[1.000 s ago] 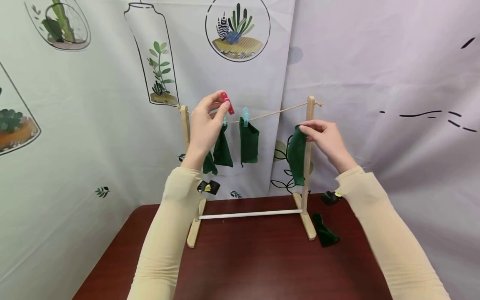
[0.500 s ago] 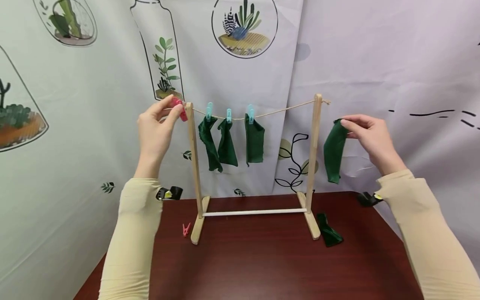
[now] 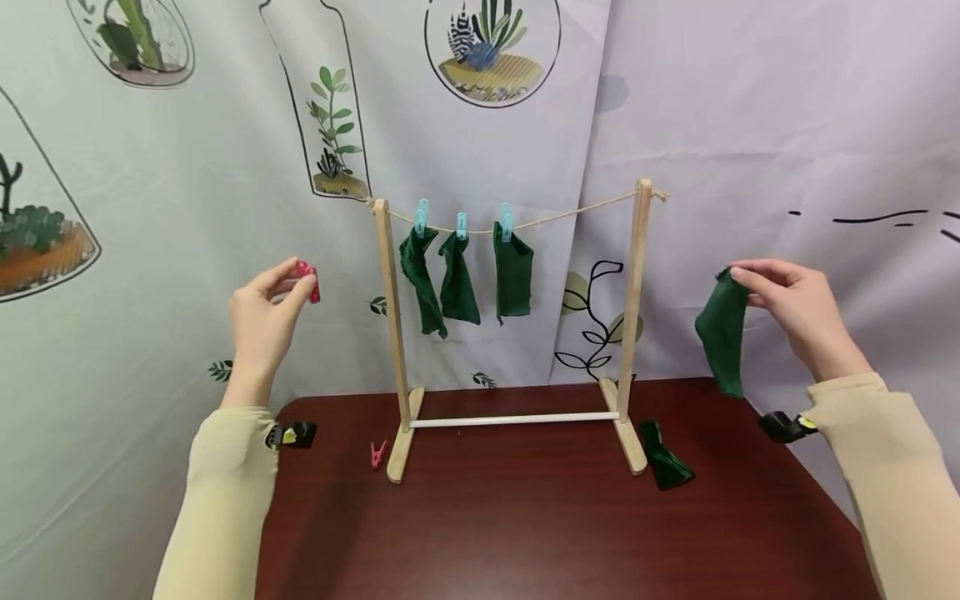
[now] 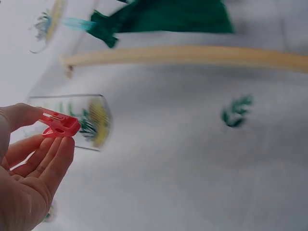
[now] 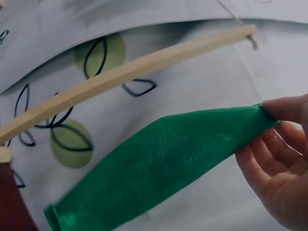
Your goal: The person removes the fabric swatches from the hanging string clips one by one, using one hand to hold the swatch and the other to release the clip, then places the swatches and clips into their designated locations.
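Note:
My left hand (image 3: 262, 321) pinches a red clothespin (image 4: 61, 124) between thumb and fingertips, out to the left of the wooden drying rack (image 3: 394, 317). On the far right, my right hand (image 3: 806, 312) pinches the top edge of a green cloth (image 5: 163, 159), which hangs down beyond the right post. Three green cloth pieces hang from the rack's string (image 3: 555, 218), each under a blue clothespin (image 3: 507, 222). They are a narrow left piece (image 3: 423, 287), a middle piece (image 3: 458, 287) and a wider piece (image 3: 513, 279).
Another red clothespin (image 3: 378, 454) lies on the dark red table (image 3: 510, 525) beside the rack's left foot. A crumpled green cloth (image 3: 663, 458) lies beside the right foot. A white rod (image 3: 517, 420) joins the feet. A patterned curtain (image 3: 720, 125) hangs behind.
My left hand has moved left and down with the red clothespin, off the string. My right hand has carried the green cloth right, away from the right post, and lower.

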`<state>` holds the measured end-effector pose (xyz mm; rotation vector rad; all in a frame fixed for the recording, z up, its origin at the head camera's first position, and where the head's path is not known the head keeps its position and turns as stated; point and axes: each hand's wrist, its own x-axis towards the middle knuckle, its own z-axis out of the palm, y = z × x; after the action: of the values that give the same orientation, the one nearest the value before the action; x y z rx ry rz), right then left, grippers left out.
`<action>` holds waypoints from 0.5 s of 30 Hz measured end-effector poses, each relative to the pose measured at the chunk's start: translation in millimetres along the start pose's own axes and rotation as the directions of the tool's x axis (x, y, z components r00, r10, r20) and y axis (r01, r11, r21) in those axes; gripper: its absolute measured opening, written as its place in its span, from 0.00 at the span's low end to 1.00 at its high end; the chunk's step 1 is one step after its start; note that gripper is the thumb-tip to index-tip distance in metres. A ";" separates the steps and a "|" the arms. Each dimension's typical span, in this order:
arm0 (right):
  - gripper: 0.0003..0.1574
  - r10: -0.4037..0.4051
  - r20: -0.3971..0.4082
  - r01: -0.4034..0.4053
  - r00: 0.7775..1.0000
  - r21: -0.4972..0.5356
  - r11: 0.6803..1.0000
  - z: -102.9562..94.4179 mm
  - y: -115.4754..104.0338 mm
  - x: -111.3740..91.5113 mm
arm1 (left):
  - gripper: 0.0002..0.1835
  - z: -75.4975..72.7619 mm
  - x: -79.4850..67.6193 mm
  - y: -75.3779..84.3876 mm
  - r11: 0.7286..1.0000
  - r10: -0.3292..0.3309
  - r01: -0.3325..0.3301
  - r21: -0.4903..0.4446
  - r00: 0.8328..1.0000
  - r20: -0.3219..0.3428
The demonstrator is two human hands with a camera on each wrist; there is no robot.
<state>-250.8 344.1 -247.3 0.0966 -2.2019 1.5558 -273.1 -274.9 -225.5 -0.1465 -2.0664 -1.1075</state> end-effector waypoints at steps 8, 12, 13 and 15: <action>0.16 0.051 0.036 -0.050 0.998 -0.022 0.998 -2.1 41.7 -16.7 | 0.26 4.7 -34.3 -52.3 0.986 -0.075 0.061 0.153 0.993 0.086; 0.17 0.064 0.048 -0.062 0.997 -0.026 0.998 -2.3 63.3 -26.7 | 0.25 10.6 -53.0 -80.0 0.974 -0.101 0.070 0.213 0.986 0.136; 0.18 0.068 0.051 -0.066 0.996 -0.028 0.997 -2.5 68.2 -29.5 | 0.25 11.7 -57.5 -86.4 0.971 -0.111 0.074 0.227 0.982 0.153; 0.18 0.079 0.054 -0.077 0.995 -0.037 0.996 -3.8 77.6 -34.9 | 0.25 13.9 -65.4 -99.2 0.962 -0.134 0.082 0.259 0.973 0.190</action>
<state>-241.7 369.1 -328.1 0.0435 -2.2998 1.5736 -278.2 -309.7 -339.8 -0.0237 -2.4060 -0.9163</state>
